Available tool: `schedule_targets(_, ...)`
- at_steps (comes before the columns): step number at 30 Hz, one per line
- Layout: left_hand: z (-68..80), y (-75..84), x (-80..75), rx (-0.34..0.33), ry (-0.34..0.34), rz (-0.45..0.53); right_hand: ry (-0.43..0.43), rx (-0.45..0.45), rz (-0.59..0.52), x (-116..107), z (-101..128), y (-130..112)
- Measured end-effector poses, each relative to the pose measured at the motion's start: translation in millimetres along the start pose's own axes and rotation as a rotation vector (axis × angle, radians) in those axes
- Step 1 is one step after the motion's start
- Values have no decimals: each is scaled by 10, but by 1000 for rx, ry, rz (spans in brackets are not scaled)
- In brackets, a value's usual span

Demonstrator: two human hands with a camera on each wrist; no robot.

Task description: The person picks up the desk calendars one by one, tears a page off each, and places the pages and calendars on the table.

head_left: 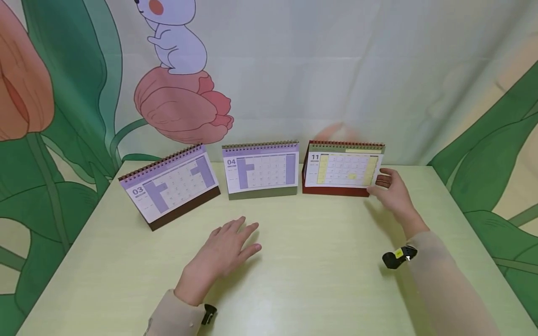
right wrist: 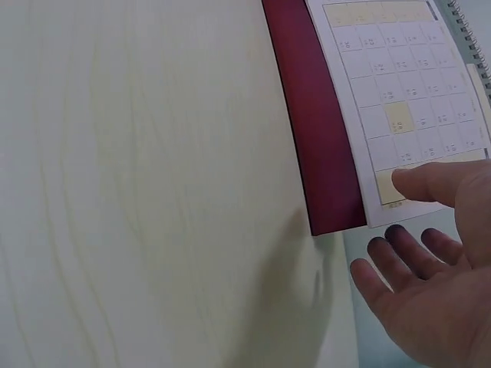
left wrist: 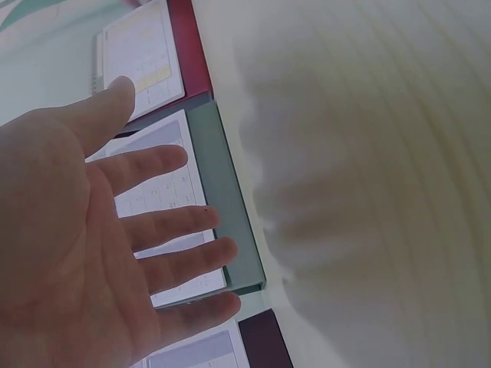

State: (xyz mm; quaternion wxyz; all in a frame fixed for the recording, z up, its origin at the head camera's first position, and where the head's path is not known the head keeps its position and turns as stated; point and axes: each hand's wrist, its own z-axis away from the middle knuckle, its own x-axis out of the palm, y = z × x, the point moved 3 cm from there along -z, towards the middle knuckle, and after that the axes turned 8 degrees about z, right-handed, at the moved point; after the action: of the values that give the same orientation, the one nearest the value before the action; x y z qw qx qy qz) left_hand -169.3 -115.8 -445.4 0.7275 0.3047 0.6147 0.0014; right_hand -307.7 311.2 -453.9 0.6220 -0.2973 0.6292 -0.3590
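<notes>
Three desk calendars stand in a row at the back of the pale table [head_left: 319,270]. The left one [head_left: 168,186] shows "03" on a brown base, the middle one [head_left: 260,170] shows "04" on a grey-green base, and the right one [head_left: 342,168] shows "11" on a red base. My left hand [head_left: 231,245] hovers flat with its fingers spread, in front of the middle calendar [left wrist: 230,207], and holds nothing. My right hand [head_left: 391,189] is at the right end of the red-based calendar [right wrist: 314,123]; its thumb [right wrist: 426,184] lies on the page's lower corner and its fingers are relaxed.
A printed cloth backdrop [head_left: 185,107] with tulips and a rabbit hangs right behind the calendars. The table's right edge [head_left: 470,224] is close to my right arm. Black wrist cameras [head_left: 397,256] sit on both sleeves.
</notes>
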Motion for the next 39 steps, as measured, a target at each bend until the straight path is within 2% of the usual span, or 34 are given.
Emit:
schedule_targets(4, 6, -7, 0, 0, -1, 1, -17, 23, -21, 37, -9, 13)
schedule_targets(18, 28, 3, -16, -3, -30, 7, -17, 3, 48, 60, -31, 11)
schedule_targets(29, 42, 1, -18, -13, -41, 13, -51, 7, 153, 132, -94, 90)
schedule_targets(34, 42, -12, -13, -16, -46, 14, -9, 8, 195, 146, -73, 95)
schedule_targets(39, 42, -22, -11, -22, -53, 10, 45, -2, 173, 147, -70, 113)
